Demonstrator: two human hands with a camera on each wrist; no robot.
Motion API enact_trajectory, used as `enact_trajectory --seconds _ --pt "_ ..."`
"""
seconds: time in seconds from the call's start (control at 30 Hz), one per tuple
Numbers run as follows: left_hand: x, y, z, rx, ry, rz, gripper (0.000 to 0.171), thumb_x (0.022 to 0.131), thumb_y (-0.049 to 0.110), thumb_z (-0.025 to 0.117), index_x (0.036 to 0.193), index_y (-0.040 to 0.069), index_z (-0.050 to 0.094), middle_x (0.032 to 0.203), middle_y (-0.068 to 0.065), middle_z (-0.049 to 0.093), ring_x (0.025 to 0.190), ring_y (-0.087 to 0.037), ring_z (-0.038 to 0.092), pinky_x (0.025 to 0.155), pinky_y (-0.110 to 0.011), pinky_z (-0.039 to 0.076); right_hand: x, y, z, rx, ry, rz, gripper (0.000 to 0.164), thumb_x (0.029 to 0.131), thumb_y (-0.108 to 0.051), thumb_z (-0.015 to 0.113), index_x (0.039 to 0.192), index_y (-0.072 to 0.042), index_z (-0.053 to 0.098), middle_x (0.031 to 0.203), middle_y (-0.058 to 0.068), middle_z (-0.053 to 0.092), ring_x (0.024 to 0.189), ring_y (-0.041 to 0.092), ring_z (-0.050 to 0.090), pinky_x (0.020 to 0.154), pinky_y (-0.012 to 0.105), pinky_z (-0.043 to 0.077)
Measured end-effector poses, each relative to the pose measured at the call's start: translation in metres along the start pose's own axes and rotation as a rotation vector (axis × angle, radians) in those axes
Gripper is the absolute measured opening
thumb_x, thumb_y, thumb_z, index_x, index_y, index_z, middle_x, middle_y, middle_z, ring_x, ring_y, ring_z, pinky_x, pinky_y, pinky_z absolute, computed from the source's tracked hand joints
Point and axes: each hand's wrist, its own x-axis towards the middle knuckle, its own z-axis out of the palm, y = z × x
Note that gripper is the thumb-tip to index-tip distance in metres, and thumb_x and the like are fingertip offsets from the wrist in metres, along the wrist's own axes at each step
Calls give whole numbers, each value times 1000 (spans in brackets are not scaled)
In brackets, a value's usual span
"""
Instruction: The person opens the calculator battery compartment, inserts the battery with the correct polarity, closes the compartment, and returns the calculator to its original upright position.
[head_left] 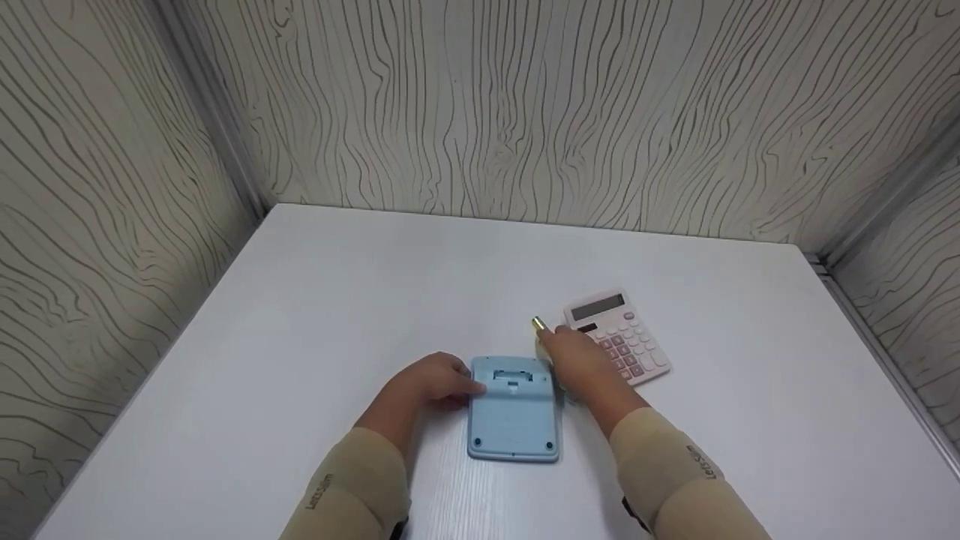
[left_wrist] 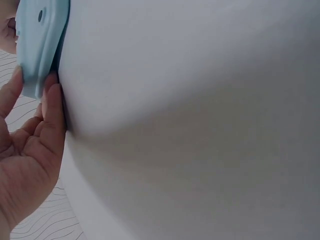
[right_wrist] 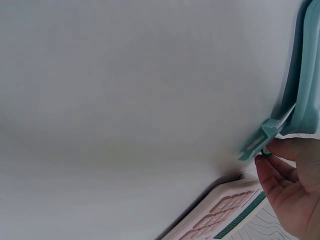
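Observation:
A light blue calculator (head_left: 513, 420) lies face down, its back with an uncovered battery slot (head_left: 513, 376) facing up. At its left edge my left hand (head_left: 439, 379) grips it, thumb on the back; the left wrist view shows the fingers (left_wrist: 51, 107) against its side. Right of the calculator, my right hand (head_left: 581, 364) pinches a small battery (head_left: 538, 323) with a gold end. In the right wrist view, a small light blue cover piece (right_wrist: 259, 141) is beside those fingertips and the calculator's edge; whether the fingers touch it I cannot tell.
A pink calculator (head_left: 646, 352) lies face up right of the blue one, partly behind my right hand. The white table (head_left: 300, 315) meets patterned panels (head_left: 487, 112) at the back and sides.

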Motion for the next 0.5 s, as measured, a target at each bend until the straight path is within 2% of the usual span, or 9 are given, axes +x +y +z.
enact_trajectory --seconds 0.1,0.23,0.4,0.5 --pt "0 0 0 2 -3 11 43 76 35 72 105 6 60 85 -5 61 75 -19 58 72 -32 47 0 0 0 -9 -9 1 49 91 -15 54 138 -16 40 130 15 48 120 33 45 98 47 35" --pt "0 -1 -1 3 -8 19 41 76 35 72 104 6 61 84 -4 61 75 -19 58 72 -33 47 0 -1 -1 -16 -14 -7 45 90 -15 55 134 -17 45 120 13 53 112 30 51 94 46 39" --pt "1 -2 -1 26 -12 28 32 77 35 70 93 9 62 81 -3 62 75 -18 57 72 -33 46 0 -2 -3 -22 -17 -29 41 90 -14 54 131 -17 49 116 13 56 108 30 53 93 45 41" --pt "1 -2 -1 30 -10 21 30 77 36 70 91 10 61 81 -3 61 75 -18 56 73 -34 45 0 -1 -3 -37 -16 -39 33 89 -14 56 123 -17 54 104 9 59 98 26 57 88 42 44"
